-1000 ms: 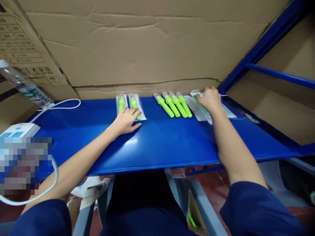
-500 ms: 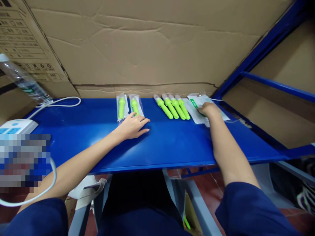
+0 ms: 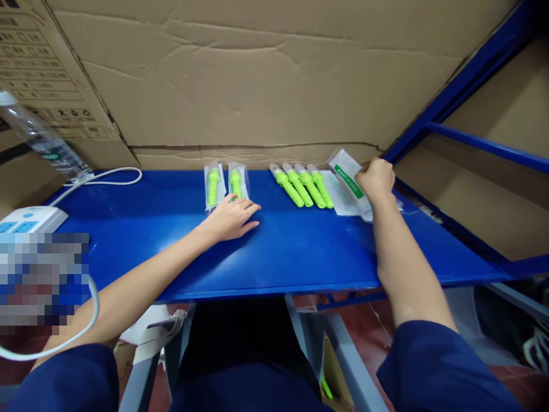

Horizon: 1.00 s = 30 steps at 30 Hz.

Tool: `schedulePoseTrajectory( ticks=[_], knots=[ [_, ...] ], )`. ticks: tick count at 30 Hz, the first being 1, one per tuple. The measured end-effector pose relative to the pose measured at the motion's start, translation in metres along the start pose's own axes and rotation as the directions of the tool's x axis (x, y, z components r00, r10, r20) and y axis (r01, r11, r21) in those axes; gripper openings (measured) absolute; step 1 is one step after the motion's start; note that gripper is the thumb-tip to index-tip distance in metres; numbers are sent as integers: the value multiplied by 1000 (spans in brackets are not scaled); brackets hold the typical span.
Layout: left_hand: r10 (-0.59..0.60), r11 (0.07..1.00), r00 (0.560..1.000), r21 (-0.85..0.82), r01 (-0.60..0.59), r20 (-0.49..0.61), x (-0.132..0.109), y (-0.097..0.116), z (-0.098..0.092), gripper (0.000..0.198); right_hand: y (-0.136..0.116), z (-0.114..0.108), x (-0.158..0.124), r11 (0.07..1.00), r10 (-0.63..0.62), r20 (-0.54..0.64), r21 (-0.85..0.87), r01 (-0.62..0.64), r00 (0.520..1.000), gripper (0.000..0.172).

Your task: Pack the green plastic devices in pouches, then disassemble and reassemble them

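Observation:
My left hand (image 3: 235, 218) lies on the blue table with its fingers spread, holding nothing. Just beyond its fingertips is a bagged lime-green pen-like stick (image 3: 235, 182), partly covered by the hand. A second bagged green stick (image 3: 213, 186) lies to its left. My right hand (image 3: 377, 180) is closed on a clear plastic bag (image 3: 348, 178) with a green printed label, raised at an angle over other flat bags (image 3: 341, 200). Between the hands, several loose green sticks (image 3: 302, 186) with clear caps lie side by side.
A power strip (image 3: 34, 220) with a white cable (image 3: 115, 170) sits at the left, near a tilted water bottle (image 3: 47, 146). Cardboard (image 3: 257, 86) walls the back. A blue metal frame (image 3: 484, 147) bounds the right side of the blue table (image 3: 274, 252).
My right hand has closed on a plastic bag and lifted it off the pile, moving slightly up and to the right. My left hand has stayed in place.

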<state>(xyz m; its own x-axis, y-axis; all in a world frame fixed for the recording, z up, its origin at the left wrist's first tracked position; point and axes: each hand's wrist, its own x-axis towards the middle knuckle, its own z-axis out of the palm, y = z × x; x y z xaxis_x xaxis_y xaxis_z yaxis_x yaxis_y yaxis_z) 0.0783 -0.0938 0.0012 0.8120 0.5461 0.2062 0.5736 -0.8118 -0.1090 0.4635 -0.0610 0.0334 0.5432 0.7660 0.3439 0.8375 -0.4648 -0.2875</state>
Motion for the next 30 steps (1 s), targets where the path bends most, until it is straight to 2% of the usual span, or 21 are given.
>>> schedulePoseTrajectory(
  ticks=[5,8,10,12,15,20,22,25,27,30],
  knots=[
    [21,1000,999,3,-21,-47,1,-1,1,40,-16,-7,-3,992,-128,-142,-28,125,982,36],
    [21,1000,998,-12,-22,-53,1,-1,2,39,-23,-8,-5,971,-236,-247,-18,239,940,33],
    [17,1000,998,-23,-18,-59,2,-1,2,38,-28,-8,-7,941,-314,-315,18,337,896,29],
    [11,999,997,-41,-14,-71,2,-3,0,38,-33,-7,-10,881,-408,-383,72,467,829,26],
    [-18,996,994,-89,8,-107,1,-6,-4,36,-44,-2,-20,737,-520,-455,190,649,723,23],
    [-176,957,963,-263,120,-205,2,-17,-10,35,-70,5,-48,513,-602,-463,400,759,651,20],
    [-258,916,934,-369,155,-249,3,-22,-11,35,-79,5,-59,453,-598,-458,483,750,657,21],
    [-346,846,889,-508,159,-299,4,-28,-11,31,-86,4,-69,367,-559,-416,652,664,718,27],
    [-395,792,868,-590,157,-301,5,-31,-11,30,-88,4,-72,307,-553,-347,761,572,758,34],
    [-450,694,852,-705,144,-269,7,-32,-8,33,-91,8,-74,248,-570,-228,868,430,789,43]
  ],
)
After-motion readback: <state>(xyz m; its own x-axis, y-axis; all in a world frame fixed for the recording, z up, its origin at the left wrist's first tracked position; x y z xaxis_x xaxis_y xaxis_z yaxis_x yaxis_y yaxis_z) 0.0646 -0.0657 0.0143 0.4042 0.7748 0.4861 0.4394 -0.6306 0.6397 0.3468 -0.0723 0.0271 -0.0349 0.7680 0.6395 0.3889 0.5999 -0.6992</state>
